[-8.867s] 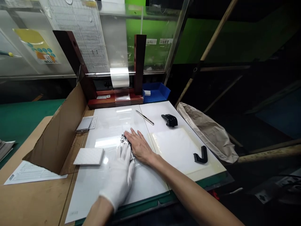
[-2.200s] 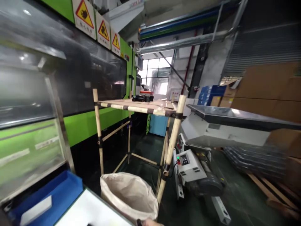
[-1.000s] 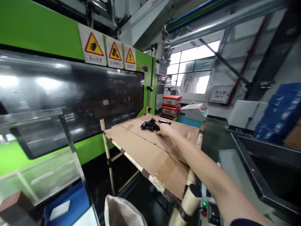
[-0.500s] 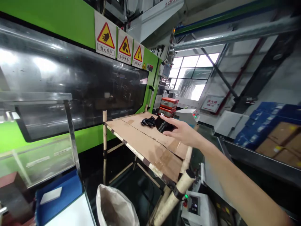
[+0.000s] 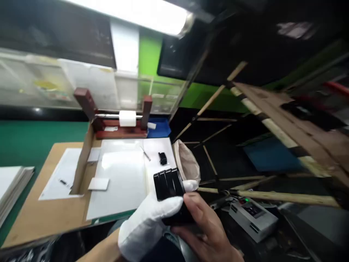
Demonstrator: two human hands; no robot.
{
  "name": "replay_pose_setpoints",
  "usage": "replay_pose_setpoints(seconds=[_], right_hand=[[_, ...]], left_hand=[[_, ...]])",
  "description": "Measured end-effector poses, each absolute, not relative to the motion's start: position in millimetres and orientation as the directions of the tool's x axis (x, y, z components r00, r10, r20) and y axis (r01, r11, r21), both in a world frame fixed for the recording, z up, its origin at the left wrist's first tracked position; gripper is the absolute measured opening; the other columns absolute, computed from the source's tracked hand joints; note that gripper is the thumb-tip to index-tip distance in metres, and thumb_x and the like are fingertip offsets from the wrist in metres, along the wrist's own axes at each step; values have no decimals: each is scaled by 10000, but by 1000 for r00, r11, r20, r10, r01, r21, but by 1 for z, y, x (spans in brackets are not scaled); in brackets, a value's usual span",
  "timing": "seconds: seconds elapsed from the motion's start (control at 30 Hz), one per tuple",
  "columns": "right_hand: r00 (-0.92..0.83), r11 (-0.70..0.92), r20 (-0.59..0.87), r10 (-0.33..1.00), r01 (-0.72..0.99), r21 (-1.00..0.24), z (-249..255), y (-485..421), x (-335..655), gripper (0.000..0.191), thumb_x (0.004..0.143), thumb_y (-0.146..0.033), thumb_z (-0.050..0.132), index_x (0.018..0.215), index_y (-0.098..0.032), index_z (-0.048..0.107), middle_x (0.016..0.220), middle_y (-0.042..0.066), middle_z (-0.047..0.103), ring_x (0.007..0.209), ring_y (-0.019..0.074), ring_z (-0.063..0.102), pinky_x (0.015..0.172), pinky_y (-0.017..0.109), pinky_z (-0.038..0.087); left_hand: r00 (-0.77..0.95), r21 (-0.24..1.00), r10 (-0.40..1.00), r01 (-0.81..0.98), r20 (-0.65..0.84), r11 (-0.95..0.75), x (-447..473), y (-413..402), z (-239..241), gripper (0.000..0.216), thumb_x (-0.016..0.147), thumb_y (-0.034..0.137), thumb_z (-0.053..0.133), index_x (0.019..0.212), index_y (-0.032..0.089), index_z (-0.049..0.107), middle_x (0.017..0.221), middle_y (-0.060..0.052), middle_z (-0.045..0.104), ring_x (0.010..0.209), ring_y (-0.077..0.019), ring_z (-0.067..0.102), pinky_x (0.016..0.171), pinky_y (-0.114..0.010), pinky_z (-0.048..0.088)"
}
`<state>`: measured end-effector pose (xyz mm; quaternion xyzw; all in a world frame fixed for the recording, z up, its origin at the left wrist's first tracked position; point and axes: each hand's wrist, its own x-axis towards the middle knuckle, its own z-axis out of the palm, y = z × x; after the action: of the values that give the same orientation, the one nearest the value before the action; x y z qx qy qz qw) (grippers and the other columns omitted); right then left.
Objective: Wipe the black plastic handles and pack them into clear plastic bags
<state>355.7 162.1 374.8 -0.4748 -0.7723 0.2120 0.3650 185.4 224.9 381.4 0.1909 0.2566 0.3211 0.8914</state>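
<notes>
A black ribbed plastic part (image 5: 169, 185) sits in my hands close to the camera. My left hand (image 5: 147, 225), in a white glove, supports it from the left and below. My right hand (image 5: 201, 231), bare, wraps its fingers around the lower side. Farther off, a smaller black part (image 5: 163, 158) and a slim metal pen (image 5: 145, 154) lie on the white board (image 5: 122, 182), out of reach of both hands.
A cardboard divider (image 5: 83, 163) and a white pad (image 5: 98, 184) stand left of the board. Behind it are a tape holder (image 5: 127, 118) and a blue tray (image 5: 160, 128). A paper sack (image 5: 186, 162) stands to the right, and a cardboard-topped bamboo table (image 5: 283, 123) is blurred at upper right.
My view has swung from the cardboard-topped table back to the white board. The black part has left that table and is now held in both hands.
</notes>
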Motion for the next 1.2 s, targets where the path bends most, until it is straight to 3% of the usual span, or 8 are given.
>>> replay_pose_setpoints(seconds=[0.17,0.4,0.5,0.63,0.73,0.87,1.03,1.2], right_hand=[[-54,187,211,976,703,-686,330,140,281,747,952,-401,683,1586,-218,332,1419,158,547,1309,308,546,1079,465,513],[56,22,92,994,732,-681,300,128,229,760,947,-393,673,1595,-256,301,1437,161,569,1311,363,559,1065,593,499],[69,-11,63,996,757,-653,290,132,231,740,943,-390,676,1582,-253,328,1436,148,586,1305,350,578,1054,566,518],[114,-119,-53,992,709,-695,254,131,246,655,898,-385,709,1486,-215,476,1377,125,638,1256,303,624,1044,451,544],[253,-306,-180,951,677,-669,201,134,265,636,871,-436,706,1426,-177,534,1344,129,655,1243,298,628,1048,426,532],[427,-483,-246,870,642,-596,116,151,286,604,884,-344,660,1412,-86,523,1312,200,646,1227,356,607,1048,512,490],[513,-588,-307,802,585,-558,32,177,279,546,918,-339,687,1397,-135,524,1304,145,633,1237,306,587,1080,519,446],[577,-657,-338,743,537,-529,-8,196,253,481,974,-409,640,1384,-182,534,1371,118,574,1288,303,538,1097,553,421]], left_hand=[[531,376,653,-542,-540,752,134,214,344,369,857,324,761,1186,157,742,1207,-114,746,1168,-300,672,1109,-458,456],[259,450,657,-553,-708,702,117,203,314,525,696,428,882,1110,127,762,1107,-130,772,1141,-330,680,1106,-480,457],[222,478,658,-529,-720,701,125,200,301,520,680,421,889,1077,111,762,1095,-145,772,1129,-340,683,1104,-501,458],[154,522,661,-494,-734,695,140,195,273,559,677,461,863,1115,138,733,1167,-141,754,1185,-342,658,1117,-489,454],[117,522,616,-423,-779,741,140,191,252,620,723,475,807,1228,147,661,1312,-186,685,1289,-373,593,1108,-520,459],[27,495,525,-294,-851,818,115,182,236,710,784,470,741,1352,98,533,1438,-257,575,1367,-371,528,1166,-520,394],[-181,509,495,-38,-850,860,69,168,225,567,855,528,683,1308,198,600,1335,-129,689,1298,-353,596,1112,-448,469],[-312,507,506,85,-804,858,25,149,221,499,935,509,553,1356,241,578,1310,-88,711,1220,-324,658,1013,-441,560]])
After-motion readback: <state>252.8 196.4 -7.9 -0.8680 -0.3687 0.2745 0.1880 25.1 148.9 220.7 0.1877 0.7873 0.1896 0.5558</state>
